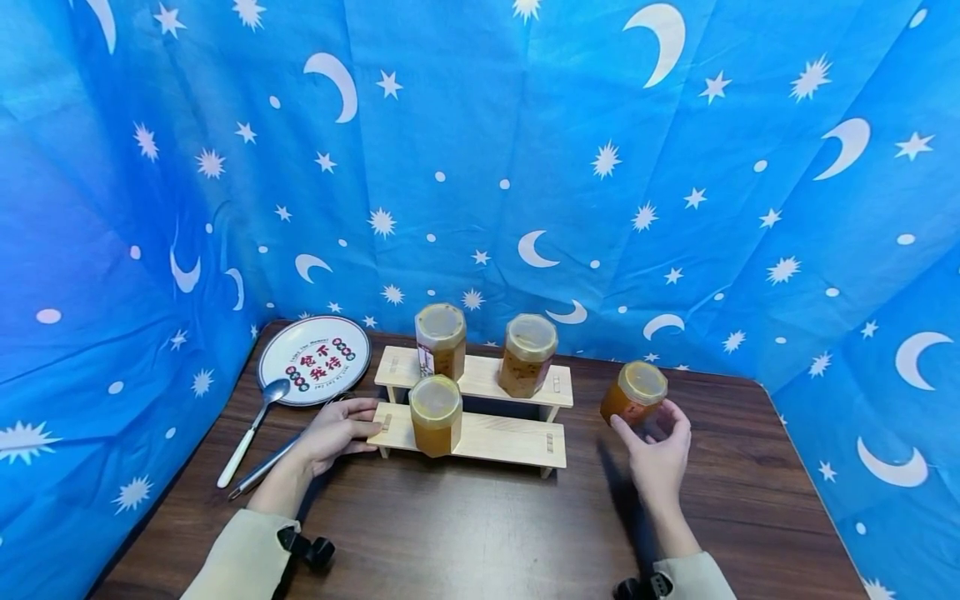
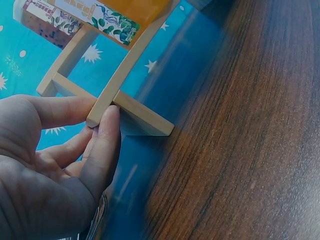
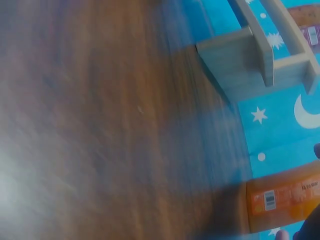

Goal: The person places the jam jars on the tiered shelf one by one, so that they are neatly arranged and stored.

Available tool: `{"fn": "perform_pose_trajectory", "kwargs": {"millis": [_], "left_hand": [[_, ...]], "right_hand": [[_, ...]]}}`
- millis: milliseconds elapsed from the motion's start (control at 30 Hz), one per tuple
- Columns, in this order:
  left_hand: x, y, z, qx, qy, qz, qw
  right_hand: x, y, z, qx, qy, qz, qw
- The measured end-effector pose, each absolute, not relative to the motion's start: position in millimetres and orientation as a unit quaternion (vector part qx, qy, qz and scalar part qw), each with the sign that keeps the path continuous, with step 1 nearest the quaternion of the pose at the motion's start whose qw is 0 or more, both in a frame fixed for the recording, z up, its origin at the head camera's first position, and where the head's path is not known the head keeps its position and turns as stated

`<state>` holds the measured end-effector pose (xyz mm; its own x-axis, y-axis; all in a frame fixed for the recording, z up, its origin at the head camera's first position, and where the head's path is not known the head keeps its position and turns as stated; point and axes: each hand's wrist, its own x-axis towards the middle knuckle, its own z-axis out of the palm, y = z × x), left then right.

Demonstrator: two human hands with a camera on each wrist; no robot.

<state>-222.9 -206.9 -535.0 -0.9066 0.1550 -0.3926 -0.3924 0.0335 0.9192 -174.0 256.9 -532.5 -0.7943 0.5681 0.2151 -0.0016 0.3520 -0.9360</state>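
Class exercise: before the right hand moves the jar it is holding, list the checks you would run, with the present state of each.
1. Right hand grips the amber, yellow-lidded glass jar: ok.
2. Jar's lid on: ok.
3. Left hand touches the two-tier pale wooden rack at its left end: ok.
4. Free room on the rack's lower tier, right of its jar: ok.
5. Lid screwed tight: cannot tell.

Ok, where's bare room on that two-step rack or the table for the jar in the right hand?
The lower step is bare right of its one jar. The table is bare in front of the rack. The upper step's two jars leave a narrow gap. Left is crowded: left hand, spoon, plate.
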Motion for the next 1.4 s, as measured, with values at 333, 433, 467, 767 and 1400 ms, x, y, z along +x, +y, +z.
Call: {"fn": "perform_pose_trajectory", "kwargs": {"millis": [333, 433, 467, 767, 1400], "left_hand": [[-223.7, -207.5, -536.6, -0.087, 0.690, 0.689, 0.203], [-223.1, -207.1, -536.6, -0.090, 0.690, 0.689, 0.202], [-222.9, -206.8, -536.4, -0.094, 0.688, 0.691, 0.201], [-220.5, -205.9, -534.1, -0.081, 0.692, 0.687, 0.205], [-220.7, -206.0, -531.4, -0.081, 0.686, 0.694, 0.202]], "right_hand": [[-193.2, 265.6, -538.8, -0.186, -0.785, 0.550, 0.215], [-198.0, 268.2, -540.4, -0.180, -0.787, 0.550, 0.215], [-199.1, 269.3, -540.5, -0.178, -0.787, 0.550, 0.216], [-203.6, 284.2, -548.1, -0.172, -0.782, 0.562, 0.210], [-210.3, 278.9, -542.6, -0.181, -0.785, 0.544, 0.234]]}}
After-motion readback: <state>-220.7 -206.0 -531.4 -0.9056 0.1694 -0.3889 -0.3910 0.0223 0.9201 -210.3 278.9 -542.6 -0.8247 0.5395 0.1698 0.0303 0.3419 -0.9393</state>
